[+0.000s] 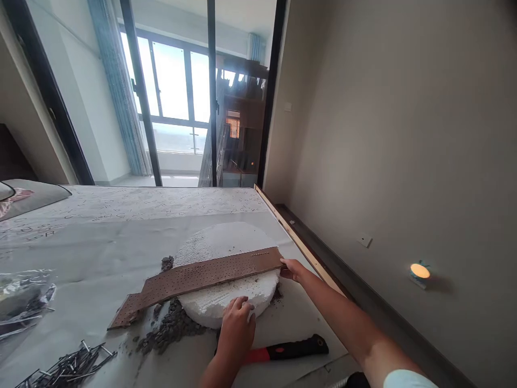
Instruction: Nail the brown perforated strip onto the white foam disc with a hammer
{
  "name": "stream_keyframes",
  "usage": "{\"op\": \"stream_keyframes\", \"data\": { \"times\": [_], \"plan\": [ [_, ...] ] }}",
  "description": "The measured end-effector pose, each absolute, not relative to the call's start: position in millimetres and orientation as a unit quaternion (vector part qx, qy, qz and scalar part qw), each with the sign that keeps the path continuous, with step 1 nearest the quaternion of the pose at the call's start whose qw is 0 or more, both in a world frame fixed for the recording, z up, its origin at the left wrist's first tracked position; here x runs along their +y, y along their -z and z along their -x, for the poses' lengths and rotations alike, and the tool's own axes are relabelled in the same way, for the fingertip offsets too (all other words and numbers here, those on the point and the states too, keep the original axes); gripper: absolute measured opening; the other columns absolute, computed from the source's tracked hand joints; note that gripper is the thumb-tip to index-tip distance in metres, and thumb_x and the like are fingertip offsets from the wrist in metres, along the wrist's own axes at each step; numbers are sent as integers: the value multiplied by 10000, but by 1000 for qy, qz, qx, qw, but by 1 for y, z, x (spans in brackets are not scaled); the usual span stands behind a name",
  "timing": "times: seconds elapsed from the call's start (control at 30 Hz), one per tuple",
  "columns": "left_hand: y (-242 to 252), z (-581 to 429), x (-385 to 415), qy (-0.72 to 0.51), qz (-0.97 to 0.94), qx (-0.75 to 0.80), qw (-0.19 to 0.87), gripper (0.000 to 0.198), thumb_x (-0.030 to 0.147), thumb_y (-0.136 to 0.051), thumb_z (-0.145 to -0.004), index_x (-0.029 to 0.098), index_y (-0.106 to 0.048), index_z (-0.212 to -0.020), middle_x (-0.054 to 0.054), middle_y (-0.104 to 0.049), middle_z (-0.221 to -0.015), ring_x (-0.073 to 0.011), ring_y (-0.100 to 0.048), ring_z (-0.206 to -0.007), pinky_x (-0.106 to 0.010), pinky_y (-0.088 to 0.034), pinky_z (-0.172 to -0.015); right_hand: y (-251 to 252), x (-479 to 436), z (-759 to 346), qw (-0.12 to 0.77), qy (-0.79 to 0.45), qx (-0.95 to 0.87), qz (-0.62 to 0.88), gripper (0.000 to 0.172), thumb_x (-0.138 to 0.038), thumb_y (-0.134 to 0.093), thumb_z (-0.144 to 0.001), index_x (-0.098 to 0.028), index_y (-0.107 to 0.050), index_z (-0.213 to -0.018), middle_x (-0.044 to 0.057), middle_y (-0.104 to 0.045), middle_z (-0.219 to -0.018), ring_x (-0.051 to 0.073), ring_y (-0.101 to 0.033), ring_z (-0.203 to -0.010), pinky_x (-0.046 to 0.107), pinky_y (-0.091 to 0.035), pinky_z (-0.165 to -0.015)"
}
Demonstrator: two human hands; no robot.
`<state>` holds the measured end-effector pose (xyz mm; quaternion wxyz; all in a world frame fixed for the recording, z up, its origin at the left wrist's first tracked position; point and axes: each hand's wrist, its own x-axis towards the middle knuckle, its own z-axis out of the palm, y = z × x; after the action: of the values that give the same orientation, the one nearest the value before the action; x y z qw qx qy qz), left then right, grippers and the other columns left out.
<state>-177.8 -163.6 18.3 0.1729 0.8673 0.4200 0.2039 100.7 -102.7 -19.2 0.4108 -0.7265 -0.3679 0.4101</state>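
A long brown board dotted with small holes lies slantwise across a thick white foam disc. My right hand grips the board's right end, thumb on top and the other fingers hidden beneath. Over the disc's near edge is my left hand, its fingers curled in; whether they hold anything small is hidden. Below it lies a hammer with a red and black handle, its head mostly behind my left wrist. The board's stepped left end reaches past the disc over dark grey crumbs.
Grey clay-like crumbs lie along the disc's left side. A pile of long nails sits at the near left, with a clear plastic bag behind it. A wooden edge strip runs along the right, beside the wall.
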Motion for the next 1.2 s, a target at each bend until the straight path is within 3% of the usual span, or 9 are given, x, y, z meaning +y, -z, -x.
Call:
{"op": "stream_keyframes", "data": {
  "times": [0.2, 0.4, 0.5, 0.63, 0.8, 0.93, 1.2],
  "plan": [
    [-22, 176, -162, -190, -867, 430, 165, 270, 159, -434, -800, 194, -671, -926, -91, -599, -1178, -249, -504, -1146, -426, -382, -965, 21, -133, -106, 404, -422, -332, 741, 272, -292, -337, -920, -126, -549, -882, 124, -637, -781, 185, -656, -767, 295, -533, -686],
    [-14, 170, -160, -142, -879, 440, 119, 302, 152, -441, -794, 179, -657, -1002, -111, -535, -1287, -265, -425, -1252, -426, -329, -1029, 13, -147, -108, 336, -357, -377, 786, 297, -319, -369, -912, -117, -581, -855, 125, -655, -816, 178, -659, -745, 276, -515, -658],
    [-12, 167, -162, -116, -881, 449, 95, 365, 151, -439, -791, 181, -622, -1105, -109, -493, -1338, -264, -380, -1291, -422, -297, -1055, -1, -141, -111, 288, -255, -418, 823, 231, -298, -475, -861, -110, -601, -903, 160, -643, -946, 247, -628, -913, 323, -487, -749],
    [-15, 164, -164, -88, -884, 453, 71, 474, 138, -439, -770, 182, -550, -1229, -96, -416, -1412, -271, -298, -1341, -425, -255, -1082, -21, -121, -109, 218, -128, -516, 819, 220, -226, -511, -834, -128, -612, -1003, 166, -557, -1195, 283, -467, -1175, 340, -372, -942],
    [-14, 163, -161, -49, -885, 455, 85, 557, 154, -447, -749, 174, -491, -1304, -113, -331, -1463, -314, -235, -1363, -465, -231, -1087, -31, -96, -96, 98, -80, -627, 769, 160, -116, -533, -782, -95, -670, -863, 195, -620, -1078, 287, -540, -1066, 354, -393, -908],
    [-13, 165, -159, -40, -883, 457, 103, 598, 159, -452, -730, 189, -466, -1327, -103, -346, -1457, -299, -250, -1359, -444, -235, -1088, -29, -89, -90, 26, -59, -663, 746, 179, -4, -574, -684, -70, -683, -809, 224, -646, -1003, 309, -580, -1011, 388, -423, -880],
    [-17, 164, -161, -26, -879, 461, 116, 611, 128, -452, -722, 168, -464, -1331, -112, -358, -1448, -305, -243, -1360, -436, -205, -1101, -31, -82, -81, 2, -56, -681, 730, 172, 23, -586, -669, -57, -689, -781, 243, -666, -980, 313, -598, -1022, 421, -429, -908]
  ]
}}
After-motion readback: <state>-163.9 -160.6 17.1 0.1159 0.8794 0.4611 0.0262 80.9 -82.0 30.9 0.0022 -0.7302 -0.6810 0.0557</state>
